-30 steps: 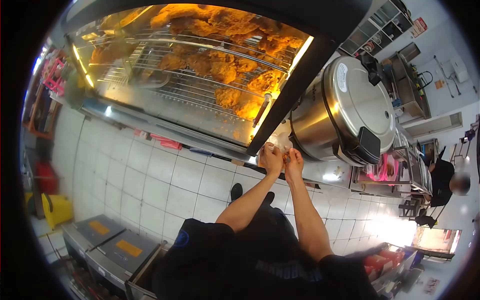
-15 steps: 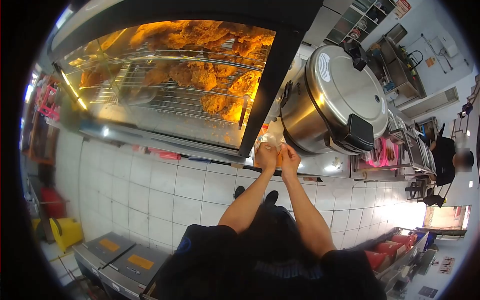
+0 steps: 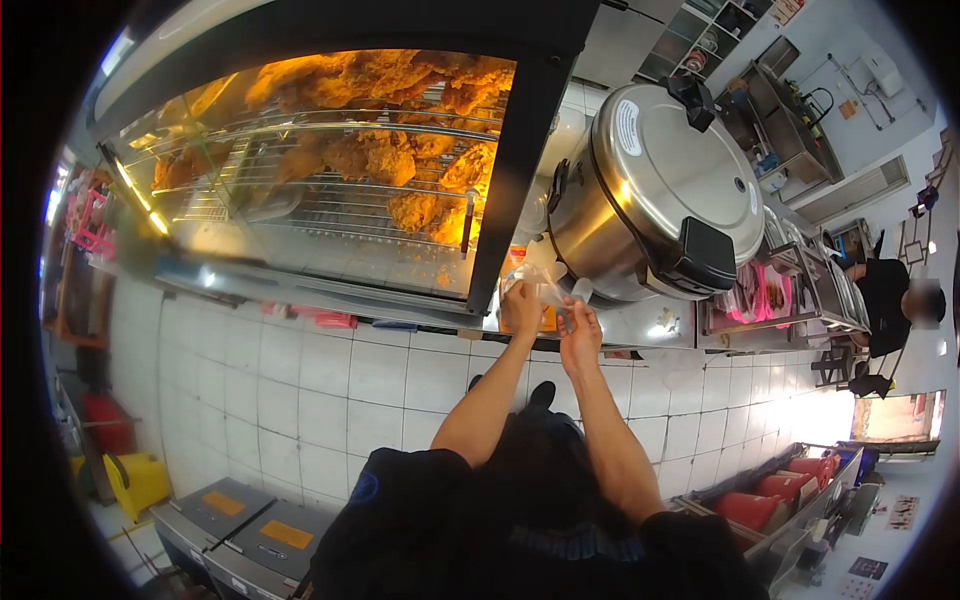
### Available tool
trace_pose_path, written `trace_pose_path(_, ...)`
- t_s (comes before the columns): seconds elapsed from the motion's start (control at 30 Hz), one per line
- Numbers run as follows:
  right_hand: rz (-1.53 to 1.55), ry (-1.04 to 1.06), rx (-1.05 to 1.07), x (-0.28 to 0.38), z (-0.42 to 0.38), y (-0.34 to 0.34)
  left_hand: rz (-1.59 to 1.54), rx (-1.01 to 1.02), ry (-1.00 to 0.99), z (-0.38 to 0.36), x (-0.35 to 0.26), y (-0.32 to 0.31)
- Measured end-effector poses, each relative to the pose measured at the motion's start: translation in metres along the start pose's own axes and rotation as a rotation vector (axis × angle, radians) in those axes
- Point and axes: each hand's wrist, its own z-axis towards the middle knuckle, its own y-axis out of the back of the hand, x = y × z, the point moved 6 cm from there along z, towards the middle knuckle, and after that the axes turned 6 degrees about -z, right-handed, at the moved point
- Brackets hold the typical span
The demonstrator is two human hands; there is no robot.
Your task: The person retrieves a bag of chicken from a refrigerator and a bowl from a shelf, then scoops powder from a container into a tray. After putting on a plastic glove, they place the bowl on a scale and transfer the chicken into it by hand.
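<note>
My left hand [image 3: 521, 310] is closed on one side of a clear plastic bag [image 3: 549, 287], over the counter edge between the warmer and the cooker. My right hand [image 3: 580, 335] is at the bag's other side, fingers bent together. A small pale, rounded piece [image 3: 582, 289] stands up at its fingertips; whether it is part of the bag or a separate item I cannot make out. Under and behind my left hand lies something orange and white [image 3: 549, 318], mostly hidden.
A glass warmer with fried chicken [image 3: 390, 158] on wire racks fills the upper left. A large steel rice cooker [image 3: 610, 215] stands just right of my hands. Grey lidded bins [image 3: 235, 520] sit lower left on the tiled floor. Another person [image 3: 888, 305] is far right.
My hands have moved slightly apart, with the clear plastic stretched between them. The pale piece now shows above my right fingers. The view has shifted, so warmer and cooker appear further left.
</note>
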Motion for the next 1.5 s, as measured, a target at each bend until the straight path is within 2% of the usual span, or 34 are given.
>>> trace_pose_path(0.03, 0.004, 0.001, -0.003, 0.003, 0.003, 0.004, -0.009, 0.062, -0.102, 0.001, -0.001, -0.001)
trace_pose_path(0.07, 0.084, -0.082, -0.03, 0.0, 0.007, 0.01, -0.259, 0.063, -0.037, 0.001, 0.006, 0.0)
trace_pose_path(0.1, 0.165, -0.167, -0.058, -0.004, 0.008, 0.013, -0.255, 0.069, -0.038, -0.005, -0.008, 0.008)
trace_pose_path(0.13, 0.17, -0.167, -0.064, -0.004, 0.01, 0.016, -0.221, 0.077, 0.052, -0.013, -0.015, 0.015)
trace_pose_path(0.17, 0.096, -0.131, -0.059, 0.0, 0.012, 0.015, -0.185, 0.084, 0.144, -0.019, -0.018, 0.021)
trace_pose_path(0.2, 0.022, -0.096, -0.052, 0.003, 0.013, 0.013, -0.008, 0.064, 0.013, -0.02, -0.023, 0.024)
trace_pose_path(0.23, 0.023, -0.099, -0.056, 0.003, 0.015, 0.011, -0.003, 0.066, 0.015, -0.022, -0.026, 0.027)
trace_pose_path(0.3, -0.323, -0.106, -0.132, 0.012, 0.006, 0.0, -0.165, 0.142, 0.133, -0.024, -0.026, 0.026)
trace_pose_path(0.33, -0.356, -0.083, -0.116, 0.017, 0.001, -0.009, -0.164, 0.142, 0.132, -0.023, -0.024, 0.024)
trace_pose_path(0.4, -0.411, -0.091, -0.051, 0.005, 0.013, -0.011, -0.16, 0.007, -0.12, -0.022, -0.034, 0.027)
trace_pose_path(0.43, -0.466, -0.101, 0.016, -0.004, 0.021, -0.013, -0.156, 0.011, -0.122, -0.024, -0.037, 0.026)
trace_pose_path(0.5, -0.369, -0.165, 0.044, -0.014, 0.031, -0.013, -0.387, 0.097, 0.215, -0.033, -0.046, 0.03)
trace_pose_path(0.53, -0.411, -0.1, 0.0, -0.006, 0.03, -0.015, -0.382, 0.098, 0.212, -0.033, -0.046, 0.029)
trace_pose_path(0.6, -0.422, -0.008, -0.053, 0.002, 0.029, -0.015, -0.239, -0.06, 0.017, -0.032, -0.046, 0.036)
trace_pose_path(0.73, -0.373, 0.131, -0.09, -0.002, 0.028, -0.006, -0.052, -0.066, -0.014, -0.023, -0.017, 0.026)
trace_pose_path(0.8, -0.261, 0.05, -0.018, -0.003, 0.025, -0.013, 0.082, -0.072, -0.384, -0.029, -0.041, 0.026)
trace_pose_path(0.83, -0.261, 0.05, -0.018, -0.002, 0.024, -0.014, 0.082, -0.072, -0.384, -0.031, -0.041, 0.027)
trace_pose_path(0.9, -0.234, 0.045, 0.105, -0.004, 0.025, -0.021, 0.297, 0.153, -0.404, -0.034, -0.041, 0.012)
trace_pose_path(0.93, -0.23, 0.046, 0.103, -0.005, 0.025, -0.021, 0.384, 0.204, -0.362, -0.031, -0.039, 0.007)
trace_pose_path(1.03, -0.238, 0.176, 0.047, 0.015, 0.01, -0.031, 0.525, 0.257, -0.284, -0.02, -0.041, 0.002)
trace_pose_path(1.1, -0.215, 0.249, 0.124, 0.043, -0.015, -0.047, 0.561, 0.302, -0.301, -0.015, -0.043, 0.0)
trace_pose_path(1.13, -0.345, 0.347, 0.107, 0.065, -0.031, -0.05, 0.6, 0.345, -0.318, -0.014, -0.044, -0.003)
trace_pose_path(1.17, -0.368, 0.413, 0.117, 0.085, -0.048, -0.053, 0.6, 0.342, -0.321, -0.01, -0.035, -0.008)
trace_pose_path(1.23, -0.385, 0.481, 0.122, 0.121, -0.079, -0.051, 0.401, 0.185, -0.424, -0.002, -0.016, -0.013)
trace_pose_path(1.27, -0.39, 0.49, 0.155, 0.136, -0.094, -0.049, 0.563, 0.323, -0.461, -0.003, -0.034, -0.017)
trace_pose_path(1.33, -0.384, 0.51, 0.17, 0.146, -0.107, -0.028, 0.659, 0.316, -0.446, -0.006, -0.059, -0.016)
trace_pose_path(1.37, -0.325, 0.404, 0.147, 0.139, -0.104, -0.01, 0.75, 0.297, -0.424, -0.006, -0.064, -0.017)
trace_pose_path(1.4, -0.262, 0.298, 0.121, 0.136, -0.104, 0.0, 0.719, 0.191, -0.538, -0.004, -0.056, -0.021)
trace_pose_path(1.43, -0.246, 0.303, 0.096, 0.141, -0.109, 0.008, 0.689, 0.194, -0.516, 0.002, -0.042, -0.03)
trace_pose_path(1.5, -0.058, 0.115, 0.052, 0.149, -0.124, 0.013, 0.241, 0.186, -0.397, 0.009, -0.044, -0.015)
